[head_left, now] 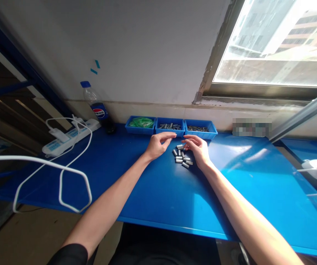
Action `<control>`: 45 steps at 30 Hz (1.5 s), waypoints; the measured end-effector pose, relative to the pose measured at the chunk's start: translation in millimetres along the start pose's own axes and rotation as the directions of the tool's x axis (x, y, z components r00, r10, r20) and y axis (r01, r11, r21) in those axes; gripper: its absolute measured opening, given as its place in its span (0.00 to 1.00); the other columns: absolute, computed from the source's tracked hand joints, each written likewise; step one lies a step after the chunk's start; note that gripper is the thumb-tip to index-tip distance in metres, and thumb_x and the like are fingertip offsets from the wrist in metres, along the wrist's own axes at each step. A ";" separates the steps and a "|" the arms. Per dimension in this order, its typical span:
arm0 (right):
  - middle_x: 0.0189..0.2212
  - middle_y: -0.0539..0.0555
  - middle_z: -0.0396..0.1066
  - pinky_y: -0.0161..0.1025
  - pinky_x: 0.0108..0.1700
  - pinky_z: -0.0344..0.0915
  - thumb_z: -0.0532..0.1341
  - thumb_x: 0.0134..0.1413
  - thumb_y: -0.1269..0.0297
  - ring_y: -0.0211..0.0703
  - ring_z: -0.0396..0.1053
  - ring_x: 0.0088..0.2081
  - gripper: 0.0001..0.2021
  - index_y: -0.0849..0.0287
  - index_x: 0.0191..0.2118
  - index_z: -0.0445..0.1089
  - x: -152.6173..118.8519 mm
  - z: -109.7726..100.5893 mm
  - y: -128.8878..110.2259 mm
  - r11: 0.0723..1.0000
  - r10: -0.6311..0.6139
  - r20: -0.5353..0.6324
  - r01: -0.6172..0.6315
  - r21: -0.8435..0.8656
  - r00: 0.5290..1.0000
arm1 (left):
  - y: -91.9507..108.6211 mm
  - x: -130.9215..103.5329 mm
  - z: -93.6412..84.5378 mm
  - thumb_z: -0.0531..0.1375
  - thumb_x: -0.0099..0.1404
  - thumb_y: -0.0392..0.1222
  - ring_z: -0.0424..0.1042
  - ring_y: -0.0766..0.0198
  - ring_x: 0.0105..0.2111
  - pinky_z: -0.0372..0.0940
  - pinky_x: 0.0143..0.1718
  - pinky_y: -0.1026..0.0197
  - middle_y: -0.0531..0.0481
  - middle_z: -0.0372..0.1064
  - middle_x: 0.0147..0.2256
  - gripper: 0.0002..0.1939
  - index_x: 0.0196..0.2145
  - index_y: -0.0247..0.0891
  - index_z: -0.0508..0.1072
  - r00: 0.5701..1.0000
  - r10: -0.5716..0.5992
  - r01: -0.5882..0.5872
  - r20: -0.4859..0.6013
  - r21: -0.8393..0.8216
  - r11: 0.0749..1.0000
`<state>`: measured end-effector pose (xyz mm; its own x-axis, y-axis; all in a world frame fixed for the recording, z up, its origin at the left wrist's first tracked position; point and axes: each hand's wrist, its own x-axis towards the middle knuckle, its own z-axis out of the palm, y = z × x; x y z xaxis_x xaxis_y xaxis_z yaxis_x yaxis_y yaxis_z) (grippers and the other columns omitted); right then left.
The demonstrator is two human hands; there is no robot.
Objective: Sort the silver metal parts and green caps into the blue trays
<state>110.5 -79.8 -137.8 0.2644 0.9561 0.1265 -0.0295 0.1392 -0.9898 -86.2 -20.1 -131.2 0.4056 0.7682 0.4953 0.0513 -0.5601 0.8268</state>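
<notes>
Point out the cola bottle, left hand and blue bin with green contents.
Cola bottle [99, 112]: head view, on its label.
Left hand [157, 145]: head view, mid-hand.
Blue bin with green contents [140, 130]: head view, on its front wall.

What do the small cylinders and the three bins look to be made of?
Small cylinders: probably metal, smooth finish, judging by their silvery-grey highlights. Three bins: likely moulded plastic, fairly glossy, given the uniform blue and light sheen.

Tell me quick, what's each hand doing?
Left hand: fingers and thumb close together; can't tell if it holds anything.
Right hand: fingers curled by the silvery pieces; can't tell its grip.
</notes>
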 end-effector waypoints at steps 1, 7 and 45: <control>0.34 0.54 0.80 0.42 0.36 0.70 0.68 0.52 0.58 0.44 0.73 0.30 0.14 0.57 0.44 0.78 1.2 -0.6 2.3 1.000 -0.017 -0.058 0.016 -0.013 0.998 | 1.7 -2.3 0.6 0.59 0.71 0.38 0.79 0.54 0.53 0.73 0.59 0.52 0.41 0.80 0.51 0.14 0.48 0.36 0.82 0.998 0.033 -0.037 0.051 0.083 0.996; 0.33 0.54 0.79 0.44 0.36 0.72 0.64 0.52 0.58 0.46 0.73 0.29 0.13 0.55 0.43 0.77 5.8 -4.9 9.3 0.999 -0.034 -0.197 0.029 -0.032 0.980 | 4.8 -7.9 8.0 0.52 0.66 0.24 0.63 0.55 0.68 0.62 0.69 0.50 0.47 0.70 0.62 0.29 0.60 0.40 0.76 0.845 0.113 -0.341 0.522 0.366 0.866; 0.31 0.53 0.78 0.43 0.35 0.71 0.65 0.53 0.54 0.44 0.72 0.28 0.13 0.55 0.41 0.78 4.3 -3.0 2.5 0.999 0.015 -0.095 -0.018 -0.034 0.995 | 8.8 -10.6 3.5 0.69 0.64 0.51 0.80 0.61 0.33 0.73 0.38 0.62 0.49 0.80 0.32 0.13 0.37 0.38 0.80 0.989 -0.139 0.133 0.053 0.107 0.985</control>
<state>114.5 -76.1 -139.9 0.3548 0.9291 0.1048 -0.0020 0.1128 -0.9936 -86.9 -34.2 -130.2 0.4419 0.8214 0.3606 0.2025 -0.4829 0.8519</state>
